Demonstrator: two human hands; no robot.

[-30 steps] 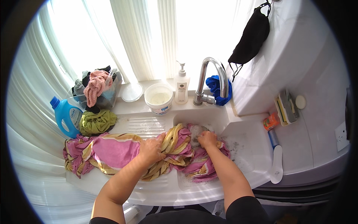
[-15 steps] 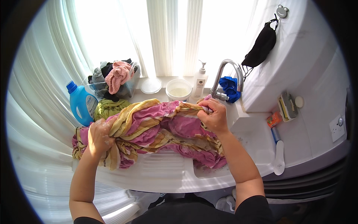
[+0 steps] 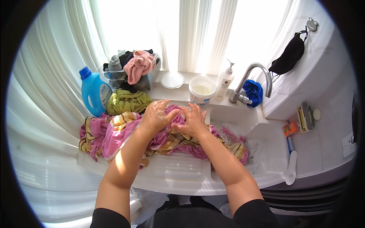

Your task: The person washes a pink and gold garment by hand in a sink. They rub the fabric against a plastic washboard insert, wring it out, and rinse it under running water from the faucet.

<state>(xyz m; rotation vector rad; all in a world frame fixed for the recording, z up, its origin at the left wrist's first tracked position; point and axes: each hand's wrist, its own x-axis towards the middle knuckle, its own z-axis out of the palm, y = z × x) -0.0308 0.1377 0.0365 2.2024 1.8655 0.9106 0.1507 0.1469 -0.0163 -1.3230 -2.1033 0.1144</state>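
A large wet cloth, pink with yellow and brown bands (image 3: 119,133), lies bunched across the ribbed washboard (image 3: 180,166) of a white sink. Its right end trails into the basin (image 3: 268,150), where suds and water show. My left hand (image 3: 156,116) is over the cloth's far middle part, fingers spread and wet with foam. Close beside it, my right hand (image 3: 193,121) also has its fingers apart, at the cloth near the basin's left edge. Neither hand grips the fabric; whether the palms touch it is hidden.
Behind the cloth are a blue detergent bottle (image 3: 93,93), green cloth (image 3: 129,102), a clear bin of clothes (image 3: 152,79), a round lid (image 3: 172,80), a white tub (image 3: 201,99) and a pump bottle (image 3: 224,81). The faucet (image 3: 262,68) arches over the basin. A brush (image 3: 291,169) lies right.
Both hands have let go of the twisted cloth and come together over its middle with fingers spread. The cloth has loosened and lies lower. The view has shifted slightly.
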